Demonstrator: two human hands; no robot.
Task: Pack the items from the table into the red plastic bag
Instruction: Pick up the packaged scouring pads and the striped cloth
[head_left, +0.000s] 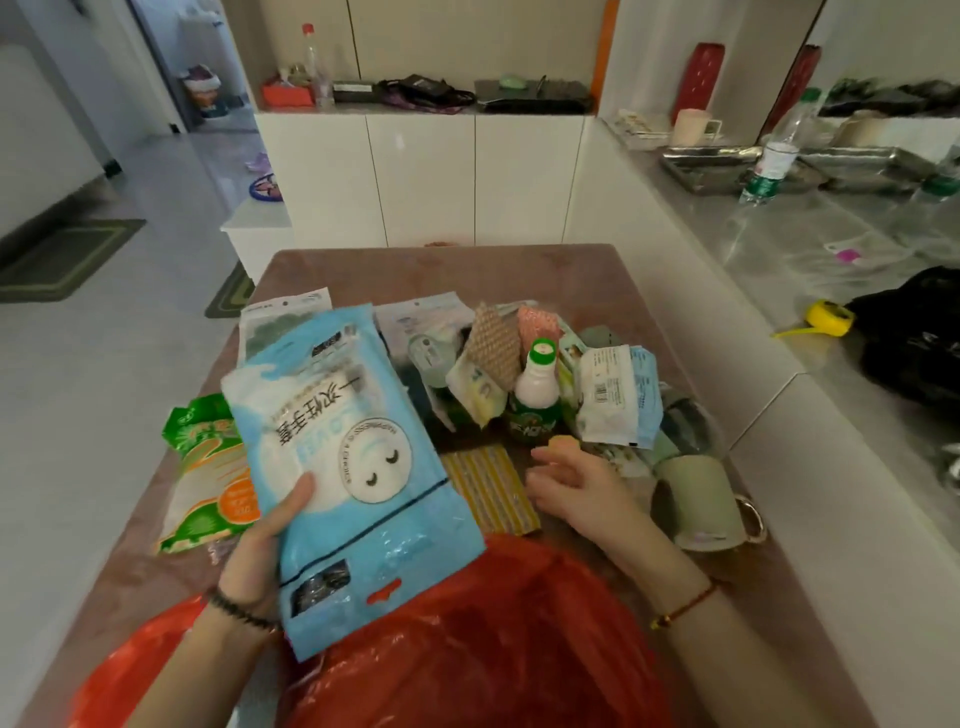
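Note:
My left hand (260, 551) grips a light blue packet of disposable gloves (358, 467) by its left edge and holds it above the near end of the brown table (395, 270). The packet's lower corner hangs over the red plastic bag (483, 649), which lies crumpled at the near table edge. My right hand (576, 483) hovers open over the table, fingers spread, beside a yellow striped cloth (491, 493). Behind it stands a green bottle with a white neck (537, 400) amid a heap of packets.
A green and orange packet (208, 478) lies at the left under the blue one. A pale green mug (701, 504) lies on its side at the right. Several packets, wipes (613, 395) and sponge cloths (493, 348) crowd mid-table. A white counter (810, 291) runs along the right.

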